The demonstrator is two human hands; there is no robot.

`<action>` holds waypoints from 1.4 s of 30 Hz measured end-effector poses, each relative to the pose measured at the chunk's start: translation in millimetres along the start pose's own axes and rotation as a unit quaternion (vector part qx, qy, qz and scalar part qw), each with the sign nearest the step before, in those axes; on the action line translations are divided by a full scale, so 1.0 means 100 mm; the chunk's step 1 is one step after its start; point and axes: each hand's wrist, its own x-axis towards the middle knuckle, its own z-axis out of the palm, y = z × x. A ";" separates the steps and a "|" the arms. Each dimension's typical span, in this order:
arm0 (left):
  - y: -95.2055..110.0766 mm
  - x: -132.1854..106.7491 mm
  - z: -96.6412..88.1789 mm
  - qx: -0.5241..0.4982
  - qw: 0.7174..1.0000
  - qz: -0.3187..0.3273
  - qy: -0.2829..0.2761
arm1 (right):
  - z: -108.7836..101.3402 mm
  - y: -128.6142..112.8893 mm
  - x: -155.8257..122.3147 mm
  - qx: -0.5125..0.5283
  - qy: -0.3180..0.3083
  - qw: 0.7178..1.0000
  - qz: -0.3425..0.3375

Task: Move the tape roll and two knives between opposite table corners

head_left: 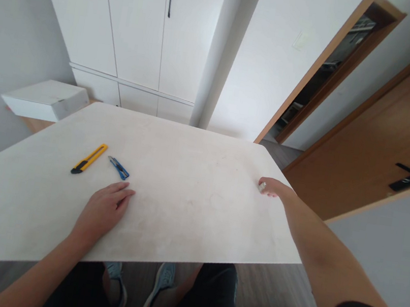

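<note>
My left hand (pixel 105 207) lies palm down on the white tabletop (pixel 187 171), fingers loosely stretched out and nothing visible in them. Just beyond its fingertips is a small blue utility knife (pixel 119 168), its tip pointing away to the left. A larger yellow utility knife (pixel 89 159) with a black end lies to the left of the blue one. Over near the right edge of the table, my right hand (pixel 272 187) is closed around a small whitish object (pixel 262 186); most of it is hidden by the fingers, and its kind cannot be made out.
A white box-like drawer unit (pixel 49 99) stands beyond the table's far left corner. White cabinets (pixel 139 25) line the back. At the right is a brown door (pixel 395 115) with a black handle. My legs and shoes are below the table's near edge.
</note>
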 end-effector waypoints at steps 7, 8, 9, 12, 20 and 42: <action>0.03 0.01 -0.03 -0.012 1.000 -0.014 0.001 | 0.05 0.13 0.15 0.026 -0.005 1.000 0.003; 0.03 0.01 -0.03 -0.012 1.000 -0.015 0.000 | 0.05 0.13 0.15 0.026 -0.008 1.000 0.003; 0.03 0.01 -0.03 -0.011 1.000 -0.015 -0.001 | 0.04 0.12 0.13 0.026 -0.011 1.000 0.004; 0.02 0.01 -0.01 -0.005 1.000 -0.007 -0.004 | 0.00 0.06 0.01 0.011 -0.012 1.000 0.011; 0.09 0.01 -0.06 0.002 1.000 -0.015 -0.006 | 0.15 -0.53 -0.60 -0.090 0.196 0.976 0.026; 0.19 -0.02 -0.15 -0.084 0.995 -0.058 -0.001 | 0.83 -5.75 -2.09 -0.024 0.062 0.930 -0.362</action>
